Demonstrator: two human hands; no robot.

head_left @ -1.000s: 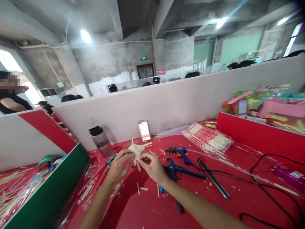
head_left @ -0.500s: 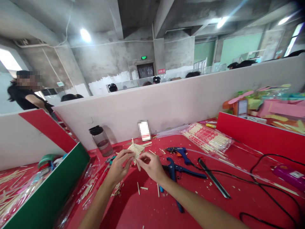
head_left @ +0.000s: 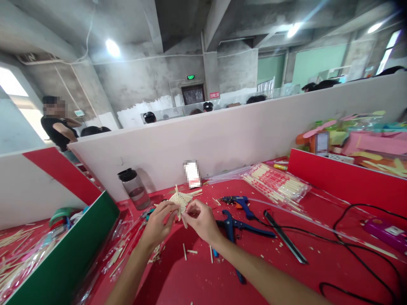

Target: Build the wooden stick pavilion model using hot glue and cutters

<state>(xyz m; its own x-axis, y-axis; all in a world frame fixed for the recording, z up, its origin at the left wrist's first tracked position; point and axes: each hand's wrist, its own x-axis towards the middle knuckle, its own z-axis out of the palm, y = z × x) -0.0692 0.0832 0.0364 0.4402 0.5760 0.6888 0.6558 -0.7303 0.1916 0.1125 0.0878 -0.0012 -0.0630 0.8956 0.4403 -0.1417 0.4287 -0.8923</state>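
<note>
A small fan-shaped piece built of pale wooden sticks (head_left: 179, 197) is held up just above the red table, between my two hands. My left hand (head_left: 161, 222) pinches it from the left with thumb and fingertips. From the other side, the closed thumb and forefinger of my right hand (head_left: 202, 221) grip its lower sticks. The fingers partly hide where they meet the sticks. A blue hot glue gun (head_left: 241, 204) lies right of the piece. Nearer to my right forearm is a blue ratchet cutter (head_left: 229, 226), partly covered by the arm.
A water bottle (head_left: 135, 189) and a phone (head_left: 192, 174) stand by the white partition (head_left: 222, 140). Bagged sticks (head_left: 276, 182) lie at the back right, a utility knife (head_left: 285, 237) in front. Black cable (head_left: 318, 234) crosses the right side. Stick offcuts litter the table.
Both hands keep their hold on the stick piece, almost unmoved. The standing person at the far left has shifted right and raised an arm. The view has shifted very slightly.
</note>
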